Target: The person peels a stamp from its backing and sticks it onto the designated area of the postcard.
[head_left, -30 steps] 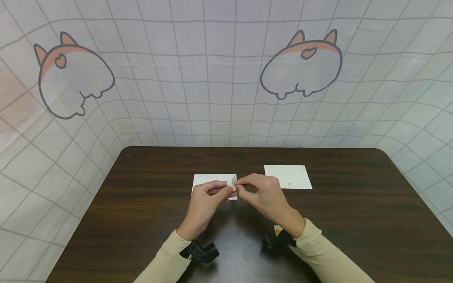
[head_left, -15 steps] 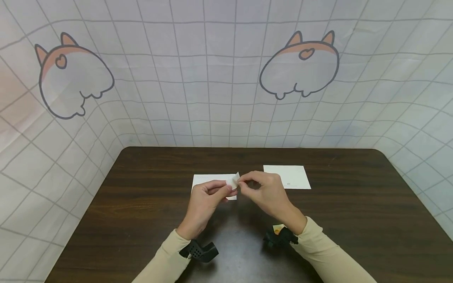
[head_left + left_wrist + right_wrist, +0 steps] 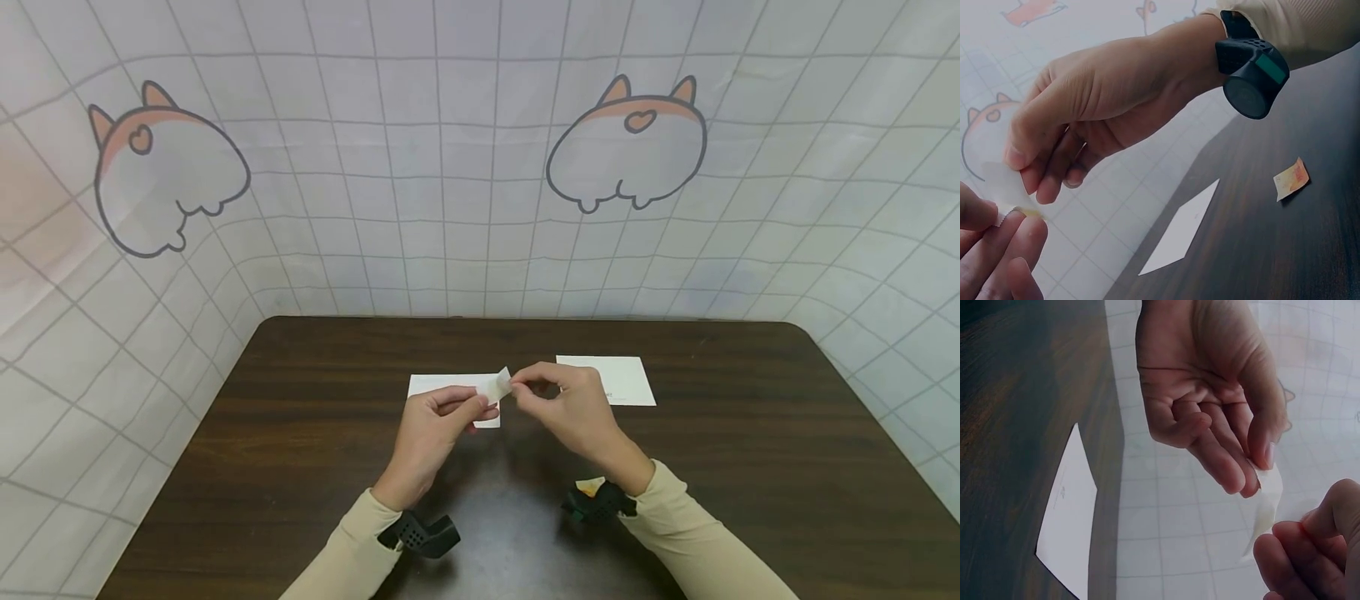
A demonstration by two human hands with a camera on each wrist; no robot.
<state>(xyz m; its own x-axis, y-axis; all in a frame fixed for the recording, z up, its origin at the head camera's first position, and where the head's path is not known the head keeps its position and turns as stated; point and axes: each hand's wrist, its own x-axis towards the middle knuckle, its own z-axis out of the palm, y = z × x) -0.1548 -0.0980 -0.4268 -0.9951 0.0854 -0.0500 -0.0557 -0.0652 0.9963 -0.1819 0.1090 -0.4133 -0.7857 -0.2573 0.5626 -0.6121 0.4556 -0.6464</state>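
Note:
Between both hands is a small whitish stamp-like paper (image 3: 493, 387) with a lifted flap. A toothed edge shows on it in the left wrist view. My left hand (image 3: 433, 429) pinches its left side between thumb and fingers. With thumb and forefinger, my right hand (image 3: 573, 408) grips the flap's right edge. In the right wrist view the paper (image 3: 1269, 494) stretches curved from one hand to the other. A white card (image 3: 442, 382) lies behind the left hand, which partly covers it. Another white card (image 3: 622, 379) with a small printed mark sits behind the right hand.
A small yellow-orange printed paper (image 3: 1291, 179) lies on the dark wooden table (image 3: 300, 467), partly behind the black right wrist camera (image 3: 596, 502) in the head view. A white gridded curtain (image 3: 420, 192) with cartoon drawings hangs behind the table's far edge.
The right hand has drawn slightly right, away from the left hand. More of the stamp-like paper and its flap now shows between them. The head view has tilted up a little.

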